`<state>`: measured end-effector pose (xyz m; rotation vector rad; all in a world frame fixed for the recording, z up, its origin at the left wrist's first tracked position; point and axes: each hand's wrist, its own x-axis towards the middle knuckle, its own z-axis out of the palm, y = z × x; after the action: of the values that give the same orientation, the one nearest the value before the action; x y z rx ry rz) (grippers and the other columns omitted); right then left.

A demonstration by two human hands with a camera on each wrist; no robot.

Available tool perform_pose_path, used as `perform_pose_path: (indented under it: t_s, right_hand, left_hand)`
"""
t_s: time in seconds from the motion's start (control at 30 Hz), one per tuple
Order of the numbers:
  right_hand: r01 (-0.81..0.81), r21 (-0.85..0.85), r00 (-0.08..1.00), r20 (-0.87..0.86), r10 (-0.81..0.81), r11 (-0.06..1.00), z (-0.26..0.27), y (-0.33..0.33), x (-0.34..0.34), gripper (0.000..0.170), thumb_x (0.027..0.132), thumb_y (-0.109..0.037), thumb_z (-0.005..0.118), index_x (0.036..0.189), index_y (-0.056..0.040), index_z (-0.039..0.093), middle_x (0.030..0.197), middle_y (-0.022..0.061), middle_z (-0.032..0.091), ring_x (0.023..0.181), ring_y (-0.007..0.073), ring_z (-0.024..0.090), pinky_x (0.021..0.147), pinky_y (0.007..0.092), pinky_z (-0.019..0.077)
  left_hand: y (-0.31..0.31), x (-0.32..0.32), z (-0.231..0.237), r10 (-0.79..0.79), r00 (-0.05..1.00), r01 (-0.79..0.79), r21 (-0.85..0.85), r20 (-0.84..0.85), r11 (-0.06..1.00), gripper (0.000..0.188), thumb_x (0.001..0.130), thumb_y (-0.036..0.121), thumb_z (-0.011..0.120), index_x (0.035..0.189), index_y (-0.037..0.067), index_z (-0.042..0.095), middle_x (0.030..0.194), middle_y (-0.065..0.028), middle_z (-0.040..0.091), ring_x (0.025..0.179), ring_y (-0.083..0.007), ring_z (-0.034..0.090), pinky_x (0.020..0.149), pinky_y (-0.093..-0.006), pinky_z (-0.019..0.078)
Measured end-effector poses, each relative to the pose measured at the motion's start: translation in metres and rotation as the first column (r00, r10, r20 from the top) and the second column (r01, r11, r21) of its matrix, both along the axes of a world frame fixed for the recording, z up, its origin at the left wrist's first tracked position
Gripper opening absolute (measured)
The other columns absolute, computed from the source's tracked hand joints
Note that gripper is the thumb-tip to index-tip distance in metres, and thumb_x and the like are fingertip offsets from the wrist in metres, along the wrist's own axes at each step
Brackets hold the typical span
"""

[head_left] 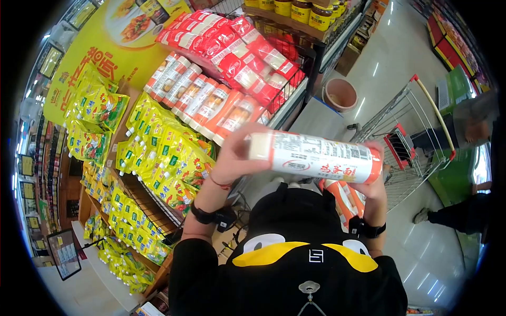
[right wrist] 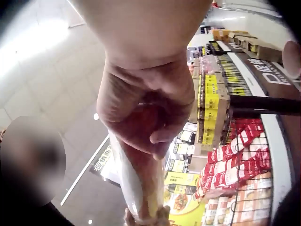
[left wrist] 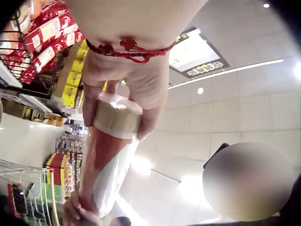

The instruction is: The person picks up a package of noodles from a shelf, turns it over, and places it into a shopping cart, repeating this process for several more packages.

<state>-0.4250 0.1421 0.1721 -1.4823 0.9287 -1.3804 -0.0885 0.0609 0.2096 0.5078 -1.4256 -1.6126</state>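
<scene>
Remotely, I observed yellow pouches [head_left: 171, 150] at left, a shopping cart [head_left: 436, 113] at right and red packets [head_left: 224, 45] at the far side. Nearer, I saw a long cylindrical package [head_left: 321, 158] raised before the torso, the left hand [head_left: 234, 159] gripping its left end, the right hand [head_left: 374, 188] its right. A red cord bracelet [left wrist: 136, 52] circled the left wrist.

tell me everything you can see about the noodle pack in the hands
The noodle pack is a long cylinder in glossy, plastic-looking wrap: white label with red and black print, orange toward the right end, pale bare section at the left. It looks unopened. Held up before the body, roughly level, it is gripped by the left hand and right hand at opposite ends.
</scene>
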Motion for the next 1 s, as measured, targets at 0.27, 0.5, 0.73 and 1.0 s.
perform_pose_path:
  t_s: [0.27,0.5,0.73,1.0]
  right_hand:
    - [0.324,0.27,0.916,0.15,-0.372,0.907,-0.035,0.07,-0.019,0.09,0.039,-0.002,0.071,0.121,-0.0047,0.035,0.11,0.0118,0.054,0.108,0.0282,0.054,0.091,0.0377,0.0482]
    - [0.588,0.66,0.675,-0.081,-0.734,0.467,-0.076,0.123,-0.033,0.069,0.054,0.007,0.049,0.12,-0.0091,0.035,0.097,0.0123,0.054,0.063,0.0192,0.055,0.05,0.024,0.0459]
    - [-0.053,0.975,0.378,0.22,-0.899,0.216,-0.198,0.189,-0.104,0.037,0.057,-0.011,0.053,0.094,-0.0052,0.057,0.07,0.0096,0.056,0.039,0.0126,0.037,0.035,0.0194,0.0293]
    - [-0.021,0.999,0.236,-0.032,-0.971,-0.038,-0.216,0.191,-0.114,0.017,0.065,-0.004,0.057,0.081,-0.0105,0.053,0.066,0.0032,0.053,0.059,0.016,0.049,0.048,0.0238,0.046]
  left_hand:
    - [0.006,-0.032,-0.055,-0.315,0.915,0.252,0.251,0.252,0.935,0.055,0.084,0.017,0.068,0.131,0.003,0.043,0.123,-0.012,0.052,0.113,-0.0194,0.05,0.096,-0.0328,0.0428]
    - [-0.023,0.051,-0.088,-0.061,0.84,-0.033,0.163,0.539,0.986,0.041,0.09,0.027,0.059,0.123,0.003,0.052,0.109,-0.0106,0.061,0.099,-0.0157,0.057,0.086,-0.0287,0.0471]
    - [-0.031,0.104,-0.112,0.19,0.777,-0.458,0.332,0.6,0.825,0.037,0.092,0.024,0.057,0.118,-0.001,0.051,0.089,-0.0056,0.059,0.062,-0.0073,0.053,0.052,-0.0219,0.043]
    - [-0.023,0.092,-0.165,-0.007,0.709,-0.381,0.39,0.705,0.838,0.052,0.09,0.024,0.058,0.131,-0.004,0.04,0.114,-0.0116,0.057,0.097,-0.0155,0.055,0.076,-0.027,0.0466]
